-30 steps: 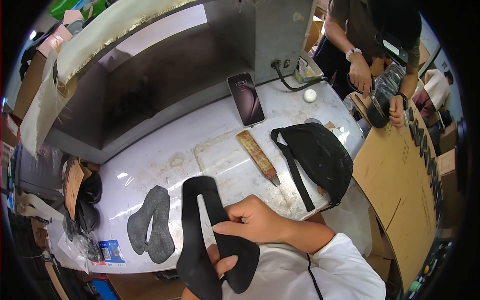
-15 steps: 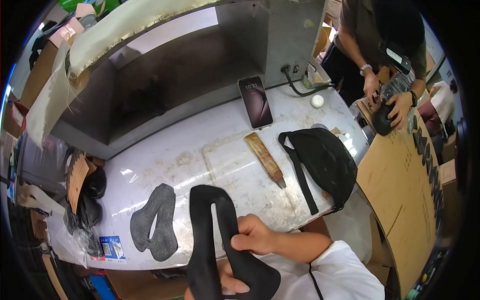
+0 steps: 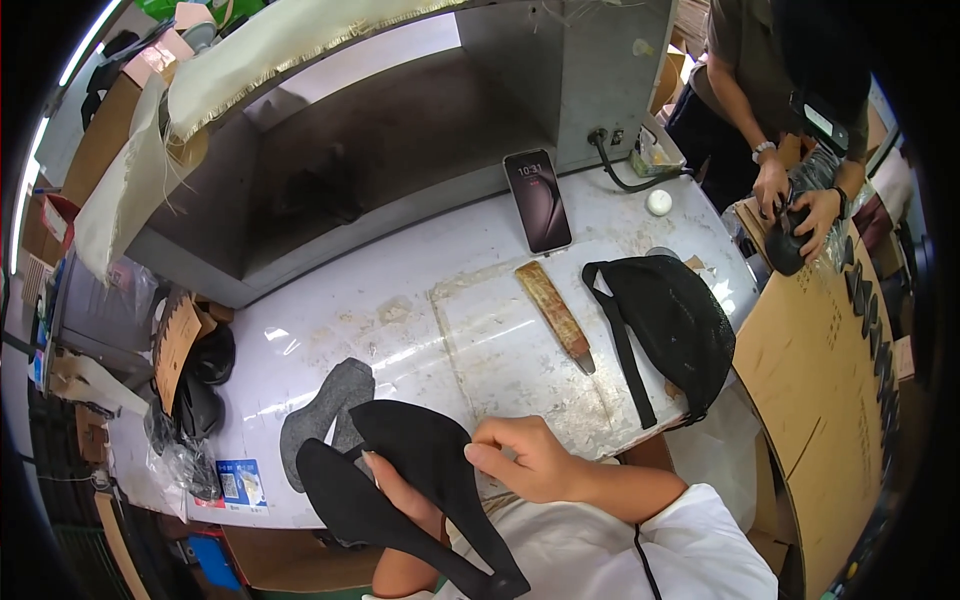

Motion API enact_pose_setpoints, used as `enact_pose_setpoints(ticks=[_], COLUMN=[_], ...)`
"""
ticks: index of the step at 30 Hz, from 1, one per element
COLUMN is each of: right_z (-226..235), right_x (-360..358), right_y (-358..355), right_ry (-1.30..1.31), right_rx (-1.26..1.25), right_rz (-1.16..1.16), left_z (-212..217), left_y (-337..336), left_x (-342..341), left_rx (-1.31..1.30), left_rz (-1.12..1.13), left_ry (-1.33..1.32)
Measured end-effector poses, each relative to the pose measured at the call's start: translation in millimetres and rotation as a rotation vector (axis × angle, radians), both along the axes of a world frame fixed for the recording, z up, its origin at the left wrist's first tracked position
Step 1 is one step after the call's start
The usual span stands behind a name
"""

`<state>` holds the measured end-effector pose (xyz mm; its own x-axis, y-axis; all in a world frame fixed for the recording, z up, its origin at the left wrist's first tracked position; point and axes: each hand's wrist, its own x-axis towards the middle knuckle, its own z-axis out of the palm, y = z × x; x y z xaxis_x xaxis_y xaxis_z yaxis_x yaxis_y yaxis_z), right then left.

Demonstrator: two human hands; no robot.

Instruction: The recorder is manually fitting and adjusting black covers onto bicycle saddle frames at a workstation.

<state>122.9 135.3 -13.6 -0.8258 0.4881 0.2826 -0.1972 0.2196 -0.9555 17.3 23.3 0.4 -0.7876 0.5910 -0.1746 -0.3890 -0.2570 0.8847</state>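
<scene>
as the left hand (image 3: pixel 408 497) is pinching a smooth black slotted piece (image 3: pixel 412 443), the right hand (image 3: pixel 528 461) is curling half-open, hold unclear; a grey felt-like slotted piece (image 3: pixel 314 416) is lying separate.

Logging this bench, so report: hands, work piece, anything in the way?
Left hand holds black piece. Right hand curled at its edge, contact unclear. Grey piece partly hidden behind black one.

White clock digits (image 3: pixel 530 170) on the phone screen (image 3: pixel 541 215) — a square code (image 3: pixel 230 486) on the blue label (image 3: pixel 251 484)
</scene>
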Motion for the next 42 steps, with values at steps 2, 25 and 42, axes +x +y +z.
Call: enact_pose_setpoints(ticks=[2, 25, 42], right_z=[3.1, -26.3, 13.4], right_x=[-0.6, 2.5, -19.0], right_y=[0.9, -22.5, 3.5], right_ry=[-0.075, 0.105, 0.091], right_rx=[-0.295, -0.654, 0.232], right_rz=[0.057, 0.036, -0.325], left_z=[6.2, -26.8, -33.1], left_y=[9.5, 18.8, 5.5], left_x=[4.3, -17.7, 4.1], left_rx=[0.123, 0.5, 0.488], left_rz=[0.037, -0.296, -0.268], left_ry=[-0.118, -0.366, -0.263])
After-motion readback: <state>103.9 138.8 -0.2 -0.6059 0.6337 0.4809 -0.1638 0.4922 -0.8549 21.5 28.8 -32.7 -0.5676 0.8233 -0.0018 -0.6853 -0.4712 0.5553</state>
